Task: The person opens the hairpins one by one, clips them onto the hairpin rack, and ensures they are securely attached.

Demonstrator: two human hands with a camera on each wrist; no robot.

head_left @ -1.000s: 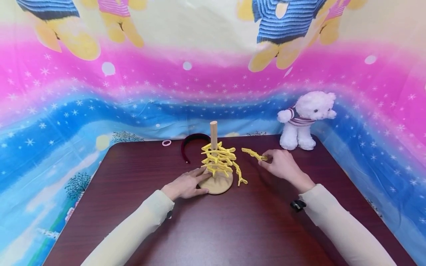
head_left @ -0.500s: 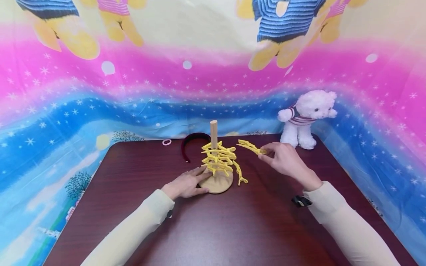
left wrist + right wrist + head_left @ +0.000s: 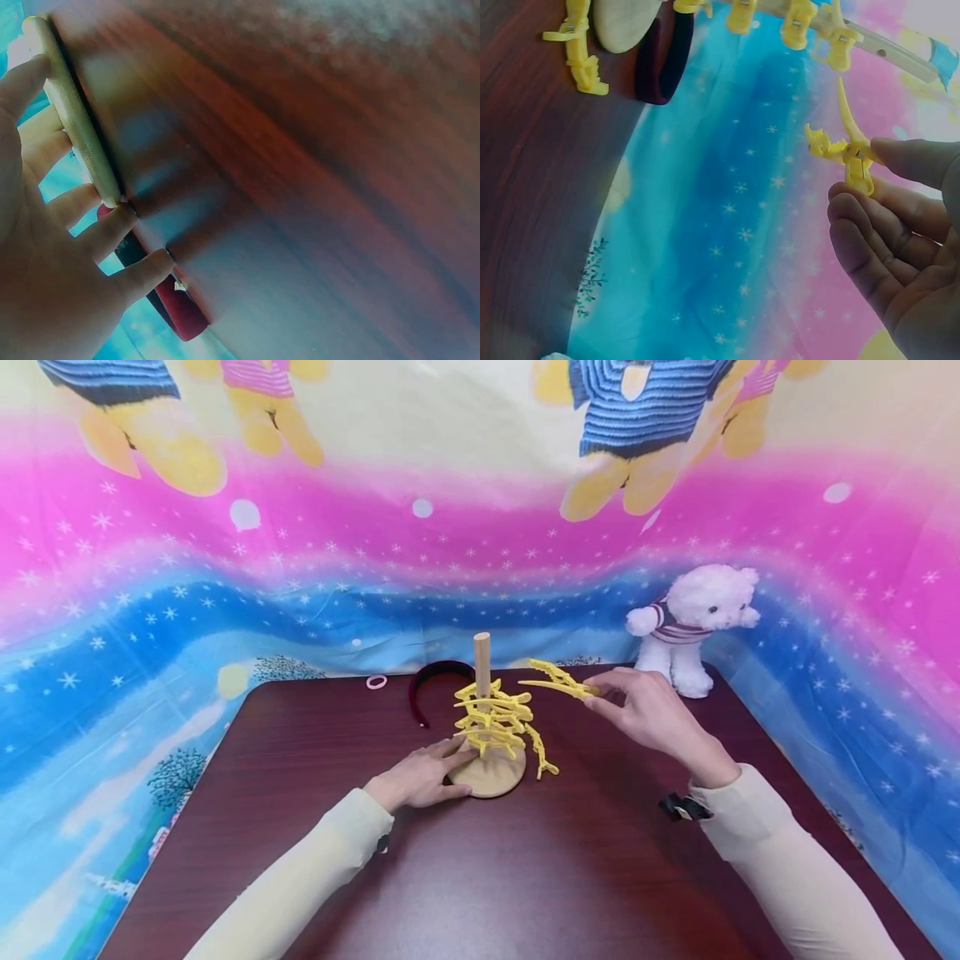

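In the head view a round wooden base carries an upright wooden post. Several yellow hair clips are clamped on the post, one above another. My left hand rests on the base's left side, fingers spread and fairly straight; the left wrist view shows them along the base edge. To the right of the post, my right hand pinches another yellow hair clip by its rear end, between thumb and fingers. That clip's jaws are spread and point toward the post, apart from it.
One more yellow hair clip lies on the dark table right of the base. A dark red headband lies behind the stand, and a pink ring-shaped band is farther left. A white teddy bear stands at the back right corner.
My right hand has risen and moved slightly away toward the back, carrying the clip. The clip's jaws have spread apart. My left hand stays on the base.
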